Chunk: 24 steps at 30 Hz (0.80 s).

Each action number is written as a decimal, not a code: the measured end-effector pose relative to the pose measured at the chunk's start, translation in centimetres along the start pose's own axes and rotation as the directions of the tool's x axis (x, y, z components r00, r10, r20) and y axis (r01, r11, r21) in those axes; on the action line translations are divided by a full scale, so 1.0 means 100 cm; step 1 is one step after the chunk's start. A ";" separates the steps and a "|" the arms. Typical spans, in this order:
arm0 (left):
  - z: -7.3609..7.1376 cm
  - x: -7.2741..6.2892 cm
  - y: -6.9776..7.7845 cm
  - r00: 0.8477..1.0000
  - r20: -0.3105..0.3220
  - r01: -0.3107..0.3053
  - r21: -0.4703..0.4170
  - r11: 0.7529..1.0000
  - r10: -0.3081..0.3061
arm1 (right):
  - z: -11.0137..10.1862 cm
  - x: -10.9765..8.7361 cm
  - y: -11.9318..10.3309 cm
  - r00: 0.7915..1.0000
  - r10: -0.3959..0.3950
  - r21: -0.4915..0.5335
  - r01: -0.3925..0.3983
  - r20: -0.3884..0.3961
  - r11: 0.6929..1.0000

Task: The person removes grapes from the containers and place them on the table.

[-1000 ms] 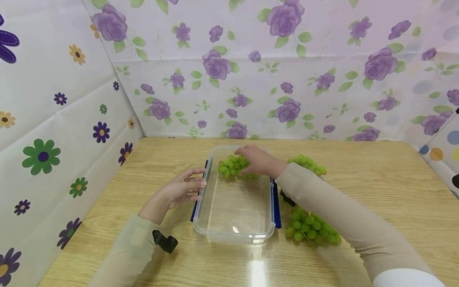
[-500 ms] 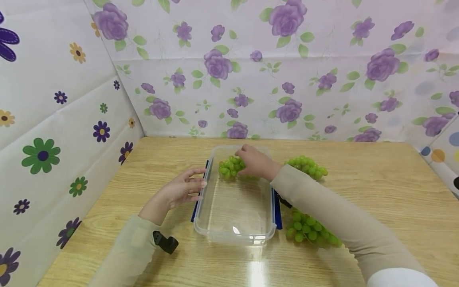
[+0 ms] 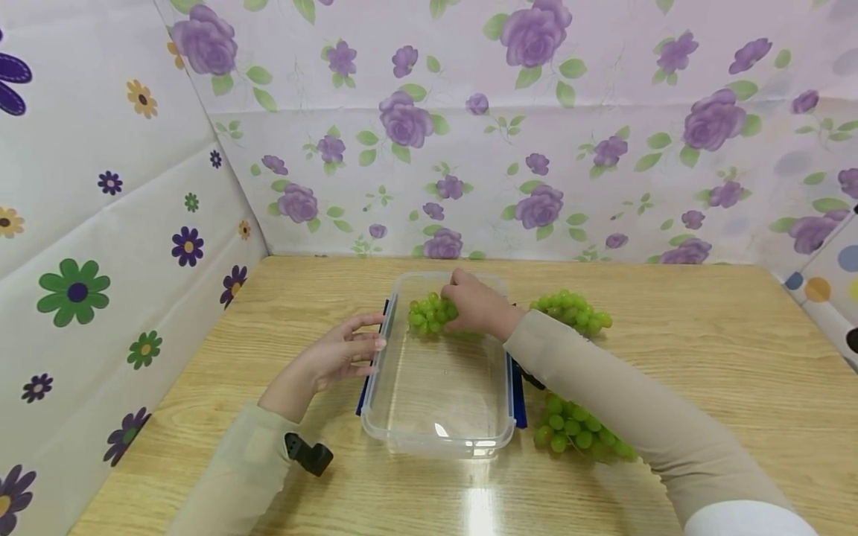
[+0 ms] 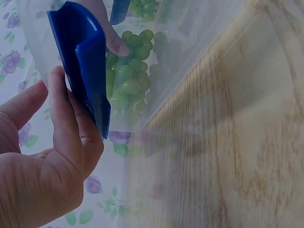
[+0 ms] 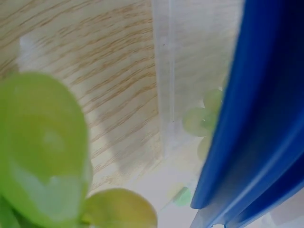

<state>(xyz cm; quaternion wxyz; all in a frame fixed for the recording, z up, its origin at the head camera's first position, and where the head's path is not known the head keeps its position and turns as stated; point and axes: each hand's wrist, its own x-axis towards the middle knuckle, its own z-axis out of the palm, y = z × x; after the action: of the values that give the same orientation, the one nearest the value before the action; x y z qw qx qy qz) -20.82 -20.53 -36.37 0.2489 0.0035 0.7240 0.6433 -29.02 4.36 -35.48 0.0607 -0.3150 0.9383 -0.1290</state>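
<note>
A clear plastic food container (image 3: 442, 439) with blue side latches stands on the wooden table. My right hand (image 3: 479, 305) reaches over its right wall and holds a bunch of green grapes (image 3: 427, 314) low at the far end inside. The hand covers part of that bunch. In the left wrist view, the grapes (image 4: 128, 78) show through the clear wall, with a right-hand finger (image 4: 114, 42) against them. My left hand (image 3: 335, 353) rests at the container's left side, fingers spread and loosely bent. Its fingertips are behind the blue latch (image 4: 85, 61) in the left wrist view.
Outside the container on the right lie two more grape bunches, a far one (image 3: 573, 309) and a near one (image 3: 579, 428) partly under the right sleeve. The right-side blue latch (image 5: 247, 118) hangs folded out. A flowered cloth (image 3: 402, 186) backs the table.
My right hand has shifted slightly and its fingers are drawn in a little more around the grapes. The right forearm has moved slightly left. The left hand and container stay put.
</note>
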 end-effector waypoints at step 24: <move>0.001 -0.001 0.000 1.000 0.009 0.000 -0.046 0.999 0.001 | 0.000 0.002 -0.001 0.998 -0.018 -0.037 0.021 0.064 0.999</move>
<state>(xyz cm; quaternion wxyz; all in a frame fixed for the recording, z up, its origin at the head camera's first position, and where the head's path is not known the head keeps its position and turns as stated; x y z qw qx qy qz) -20.74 -20.47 -36.35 0.2519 0.0008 0.7079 0.6599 -29.11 4.16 -35.49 0.0836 -0.3291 0.9350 -0.1019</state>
